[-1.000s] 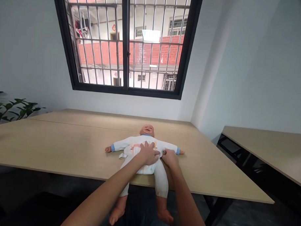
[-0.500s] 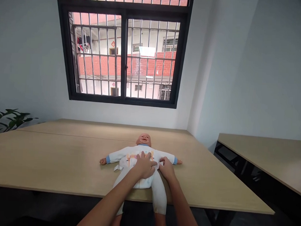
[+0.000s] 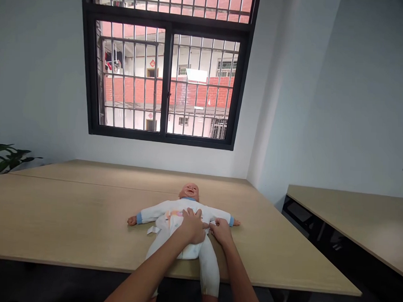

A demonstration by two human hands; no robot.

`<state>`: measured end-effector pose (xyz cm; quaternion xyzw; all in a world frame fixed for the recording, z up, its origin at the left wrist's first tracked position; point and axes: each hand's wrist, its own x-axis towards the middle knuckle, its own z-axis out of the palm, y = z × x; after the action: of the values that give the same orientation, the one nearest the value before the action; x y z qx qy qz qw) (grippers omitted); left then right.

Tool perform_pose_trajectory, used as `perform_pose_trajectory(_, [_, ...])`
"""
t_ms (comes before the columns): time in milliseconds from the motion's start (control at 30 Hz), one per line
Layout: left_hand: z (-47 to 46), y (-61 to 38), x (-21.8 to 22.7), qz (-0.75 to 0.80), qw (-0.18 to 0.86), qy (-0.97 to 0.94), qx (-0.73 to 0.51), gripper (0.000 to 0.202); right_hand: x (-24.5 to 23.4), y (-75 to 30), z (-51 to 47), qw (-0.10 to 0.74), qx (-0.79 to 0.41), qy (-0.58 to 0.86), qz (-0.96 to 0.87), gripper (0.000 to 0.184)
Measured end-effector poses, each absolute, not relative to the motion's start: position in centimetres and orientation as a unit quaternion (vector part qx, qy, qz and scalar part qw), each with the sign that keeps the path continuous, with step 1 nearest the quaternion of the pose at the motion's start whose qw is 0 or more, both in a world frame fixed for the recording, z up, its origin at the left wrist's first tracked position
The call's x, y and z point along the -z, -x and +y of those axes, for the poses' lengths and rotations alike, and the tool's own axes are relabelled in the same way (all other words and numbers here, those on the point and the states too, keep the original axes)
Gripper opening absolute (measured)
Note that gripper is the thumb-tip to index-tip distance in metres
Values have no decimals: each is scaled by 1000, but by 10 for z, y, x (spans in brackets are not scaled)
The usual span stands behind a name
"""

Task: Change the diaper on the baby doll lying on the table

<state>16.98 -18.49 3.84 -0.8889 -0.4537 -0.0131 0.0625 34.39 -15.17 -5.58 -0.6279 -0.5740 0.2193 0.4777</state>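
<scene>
A baby doll [image 3: 153,212] in a white suit with blue cuffs lies on its back, its legs reaching past the table's near edge. Around its hips is a white diaper [image 3: 188,252] with a coloured print at the top. My left hand [image 3: 192,228] rests on the front of the diaper, fingers spread, covering much of it. At the diaper's right side, my right hand [image 3: 221,231] has its fingers pinched on the edge, where a side tab seems to be; the grip is partly hidden. A white tab [image 3: 153,230] sticks out loose on the left side.
The doll lies on a wide wooden table [image 3: 70,217] below a barred window [image 3: 166,83]. A second table [image 3: 351,213] stands to the right across a gap. Green plant leaves [image 3: 9,157] show at the far left.
The view has shifted slightly, so the table and doll sit a little lower. My right hand has drawn slightly nearer to my left hand, which stays pressed on the diaper.
</scene>
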Motion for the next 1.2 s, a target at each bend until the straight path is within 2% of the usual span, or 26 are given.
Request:
perform_pose_trajectory(167, [-188,-171,-42,-468,67,881,18,42,52,-343,-153,487,-265,616,-559,18])
perform_pose_trajectory(400, [-175,-176,-38,-486,67,869,63,49,44,-340,-161,509,-311,600,-533,14])
perform_pose_trajectory(633, [-170,-184,-24,-521,64,846,92,35,42,-340,-162,526,-351,584,-509,14])
perform_pose_trajectory(900, [-169,-186,-23,-535,54,838,89,38,45,-342,-161,543,-385,568,-484,19])
perform_pose_trajectory(1200, [-163,-189,-17,-532,51,839,104,44,36,-335,-167,557,-440,532,-461,31])
